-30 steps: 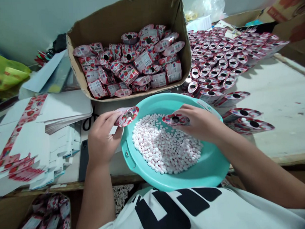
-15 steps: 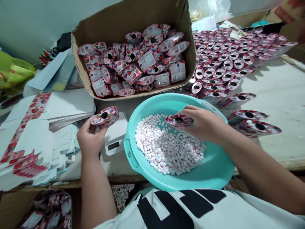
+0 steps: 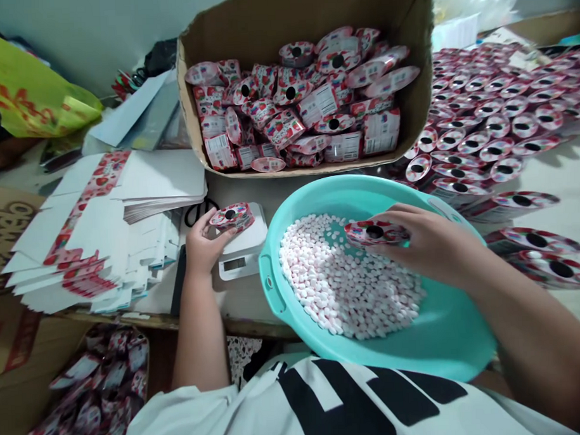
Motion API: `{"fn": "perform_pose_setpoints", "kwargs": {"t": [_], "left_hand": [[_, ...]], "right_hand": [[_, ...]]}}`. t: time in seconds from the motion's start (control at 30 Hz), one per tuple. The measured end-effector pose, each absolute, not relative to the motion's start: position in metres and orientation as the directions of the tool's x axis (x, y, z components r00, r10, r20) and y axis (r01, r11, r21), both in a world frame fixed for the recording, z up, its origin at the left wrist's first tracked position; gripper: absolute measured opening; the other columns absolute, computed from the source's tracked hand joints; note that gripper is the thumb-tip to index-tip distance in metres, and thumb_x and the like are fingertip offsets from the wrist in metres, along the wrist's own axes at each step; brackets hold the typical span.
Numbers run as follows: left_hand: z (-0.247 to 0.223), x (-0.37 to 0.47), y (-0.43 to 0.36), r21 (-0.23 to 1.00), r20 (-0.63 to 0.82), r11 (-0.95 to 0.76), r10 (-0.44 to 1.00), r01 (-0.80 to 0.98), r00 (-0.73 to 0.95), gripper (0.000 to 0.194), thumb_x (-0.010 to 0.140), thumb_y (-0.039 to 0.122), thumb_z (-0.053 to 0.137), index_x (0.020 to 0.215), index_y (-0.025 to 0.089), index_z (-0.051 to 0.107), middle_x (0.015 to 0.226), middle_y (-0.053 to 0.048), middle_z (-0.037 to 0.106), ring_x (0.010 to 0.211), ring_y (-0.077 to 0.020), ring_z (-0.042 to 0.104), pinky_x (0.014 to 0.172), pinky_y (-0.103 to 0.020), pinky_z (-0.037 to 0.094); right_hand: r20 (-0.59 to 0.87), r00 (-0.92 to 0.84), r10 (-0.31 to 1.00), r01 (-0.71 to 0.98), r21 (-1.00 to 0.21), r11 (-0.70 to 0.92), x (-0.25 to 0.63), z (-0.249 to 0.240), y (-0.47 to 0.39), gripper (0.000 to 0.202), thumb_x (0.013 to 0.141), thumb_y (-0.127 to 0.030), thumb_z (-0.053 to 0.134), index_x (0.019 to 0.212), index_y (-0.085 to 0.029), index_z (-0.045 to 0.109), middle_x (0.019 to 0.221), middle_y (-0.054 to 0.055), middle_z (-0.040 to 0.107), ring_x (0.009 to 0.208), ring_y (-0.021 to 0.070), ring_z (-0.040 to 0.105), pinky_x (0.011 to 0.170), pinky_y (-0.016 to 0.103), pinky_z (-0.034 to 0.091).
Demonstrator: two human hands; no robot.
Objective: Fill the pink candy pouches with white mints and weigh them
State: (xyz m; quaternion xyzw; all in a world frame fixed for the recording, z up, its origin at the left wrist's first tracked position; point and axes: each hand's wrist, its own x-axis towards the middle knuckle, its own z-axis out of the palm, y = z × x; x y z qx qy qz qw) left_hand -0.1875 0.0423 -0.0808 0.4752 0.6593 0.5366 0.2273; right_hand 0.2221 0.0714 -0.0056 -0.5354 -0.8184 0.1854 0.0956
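Observation:
My left hand (image 3: 204,247) is closed around a small red-and-pink printed box (image 3: 233,217) with oval ends and a dark round hole in its top. That box is at the white digital scale (image 3: 239,265), over its platform; whether it touches cannot be told. My right hand (image 3: 424,241) grips a similar box (image 3: 377,232), hole upward, above the turquoise basin (image 3: 458,338). Small white and pale pink tablets (image 3: 349,291) lie heaped in the basin, mostly toward its left side. The fingertips under the right box are partly hidden.
Behind the basin, a large cardboard carton (image 3: 310,169) contains many printed boxes. Rows of upright boxes (image 3: 497,150) stand at right. Flat white cartons (image 3: 93,231) are stacked at left. More boxes (image 3: 100,389) fill a lower container. A yellow bag (image 3: 33,87) lies at back left.
The camera view has swung left, so everything sits further right. My left hand has carried its box rightward over the scale. My right hand stays above the basin, still holding its box.

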Motion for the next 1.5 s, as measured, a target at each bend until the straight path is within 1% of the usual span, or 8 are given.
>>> {"fn": "perform_pose_setpoints", "kwargs": {"t": [0.17, 0.3, 0.47, 0.67, 0.87, 1.17, 1.37, 1.5], "left_hand": [[-0.081, -0.194, 0.040, 0.895, 0.352, -0.173, 0.840, 0.411, -0.414, 0.074, 0.070, 0.049, 0.084, 0.130, 0.011, 0.063, 0.126, -0.020, 0.067, 0.123, -0.0309, 0.063, 0.112, -0.047, 0.046], [-0.078, -0.192, 0.039, 0.905, 0.360, -0.197, 0.827, 0.377, -0.432, 0.068, 0.079, 0.057, 0.074, 0.128, 0.012, 0.064, 0.124, -0.019, 0.069, 0.120, -0.0293, 0.064, 0.109, -0.044, 0.048], [-0.071, -0.187, 0.039, 0.902, 0.376, -0.198, 0.795, 0.383, -0.476, 0.069, 0.080, 0.068, 0.065, 0.120, 0.012, 0.068, 0.115, -0.017, 0.072, 0.111, -0.0284, 0.068, 0.102, -0.041, 0.052], [-0.070, -0.187, 0.039, 0.896, 0.395, -0.209, 0.778, 0.391, -0.489, 0.064, 0.082, 0.066, 0.063, 0.118, 0.012, 0.069, 0.113, -0.016, 0.073, 0.109, -0.0268, 0.069, 0.100, -0.039, 0.053], [-0.074, -0.189, 0.039, 0.905, 0.387, -0.224, 0.787, 0.363, -0.480, 0.060, 0.085, 0.061, 0.064, 0.119, 0.012, 0.068, 0.114, -0.016, 0.073, 0.108, -0.0261, 0.069, 0.098, -0.038, 0.054], [-0.079, -0.192, 0.038, 0.864, 0.383, -0.163, 0.826, 0.476, -0.413, 0.055, 0.089, 0.058, 0.061, 0.121, 0.014, 0.067, 0.119, -0.015, 0.071, 0.113, -0.0263, 0.067, 0.099, -0.037, 0.053], [-0.079, -0.193, 0.038, 0.837, 0.406, -0.162, 0.824, 0.523, -0.396, 0.052, 0.089, 0.056, 0.061, 0.119, 0.014, 0.069, 0.120, -0.014, 0.071, 0.112, -0.0260, 0.067, 0.100, -0.037, 0.052], [-0.078, -0.191, 0.038, 0.838, 0.394, -0.148, 0.830, 0.524, -0.395, 0.051, 0.089, 0.056, 0.061, 0.119, 0.014, 0.069, 0.121, -0.014, 0.071, 0.113, -0.0260, 0.067, 0.101, -0.038, 0.052]], "right_hand": [[-0.035, -0.382, 0.924, 0.858, -0.384, 0.340, 0.224, -0.012, 0.074, 0.044, 0.083, -0.060, 0.062, 0.109, -0.026, 0.070, 0.102, 0.005, 0.068, 0.084, 0.0250, 0.066, 0.071, 0.038, 0.048], [-0.040, -0.385, 0.922, 0.859, -0.382, 0.342, 0.224, -0.012, 0.075, 0.043, 0.082, -0.059, 0.062, 0.107, -0.025, 0.070, 0.098, 0.006, 0.068, 0.085, 0.0256, 0.065, 0.069, 0.038, 0.049], [-0.049, -0.400, 0.915, 0.854, -0.382, 0.353, 0.223, -0.011, 0.074, 0.043, 0.082, -0.059, 0.060, 0.106, -0.024, 0.070, 0.099, 0.007, 0.068, 0.086, 0.0265, 0.066, 0.070, 0.039, 0.050], [-0.083, -0.365, 0.927, 0.868, -0.390, 0.307, 0.220, -0.008, 0.074, 0.049, 0.080, -0.063, 0.057, 0.106, -0.024, 0.071, 0.098, 0.007, 0.067, 0.085, 0.0270, 0.066, 0.071, 0.040, 0.051], [-0.113, -0.367, 0.923, 0.872, -0.388, 0.299, 0.218, -0.006, 0.074, 0.050, 0.079, -0.062, 0.057, 0.109, -0.024, 0.070, 0.101, 0.007, 0.067, 0.089, 0.0274, 0.066, 0.074, 0.041, 0.051], [-0.076, -0.405, 0.911, 0.858, -0.377, 0.350, 0.224, -0.012, 0.076, 0.045, 0.081, -0.058, 0.061, 0.108, -0.023, 0.071, 0.101, 0.007, 0.069, 0.088, 0.0275, 0.067, 0.070, 0.039, 0.052], [-0.086, -0.388, 0.918, 0.865, -0.377, 0.331, 0.225, -0.015, 0.077, 0.048, 0.081, -0.062, 0.062, 0.109, -0.024, 0.070, 0.102, 0.007, 0.069, 0.091, 0.0274, 0.066, 0.074, 0.040, 0.052], [-0.090, -0.396, 0.914, 0.864, -0.374, 0.338, 0.226, -0.013, 0.076, 0.047, 0.081, -0.060, 0.062, 0.110, -0.023, 0.071, 0.105, 0.008, 0.070, 0.091, 0.0281, 0.067, 0.073, 0.039, 0.051]]}}
